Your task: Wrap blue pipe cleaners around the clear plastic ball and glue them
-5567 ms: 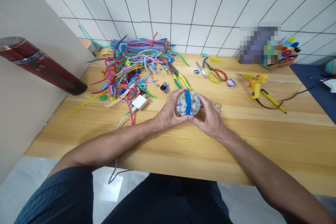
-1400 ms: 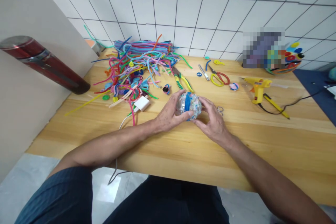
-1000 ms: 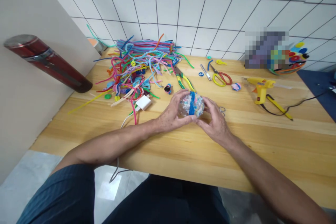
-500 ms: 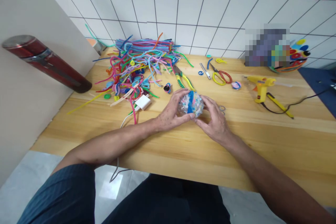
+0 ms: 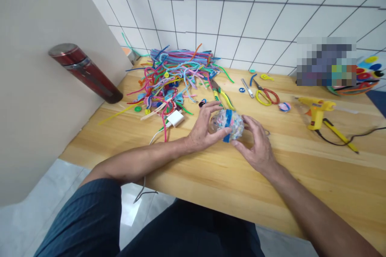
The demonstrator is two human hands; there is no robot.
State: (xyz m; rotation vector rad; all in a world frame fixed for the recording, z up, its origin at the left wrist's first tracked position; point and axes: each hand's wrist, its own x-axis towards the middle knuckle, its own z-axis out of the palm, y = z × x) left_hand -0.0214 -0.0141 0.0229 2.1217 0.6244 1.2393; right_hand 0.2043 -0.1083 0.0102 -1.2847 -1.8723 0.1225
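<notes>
Between my two hands, just above the table, is a clear round ball [image 5: 237, 125] with colourful bits in it and a blue band around its middle. My left hand [image 5: 206, 128] curves round its left side, thumb across the front near the band. On the right, my right hand [image 5: 257, 144] has its fingertips against the ball's edge and its thumb by the lower rim. Right behind the ball lie pliers [image 5: 225, 98] with yellow-green handles. A small black round piece with coloured trim [image 5: 202, 103] sits beyond my left fingers, partly hidden.
A heap of pipe cleaners [image 5: 177, 68] spreads at the back left, near a white charger [image 5: 175, 118] and a red flask [image 5: 87, 74]. To the right are scissors [image 5: 267, 95], a box cutter [image 5: 247, 88], a yellow glue gun [image 5: 316, 111] with its cord and a yellow cutter [image 5: 340, 135].
The view has swung left, so everything sits further right in the picture. The ball has turned slightly, showing more of its clear left end. My right hand's grip has loosened a little.
</notes>
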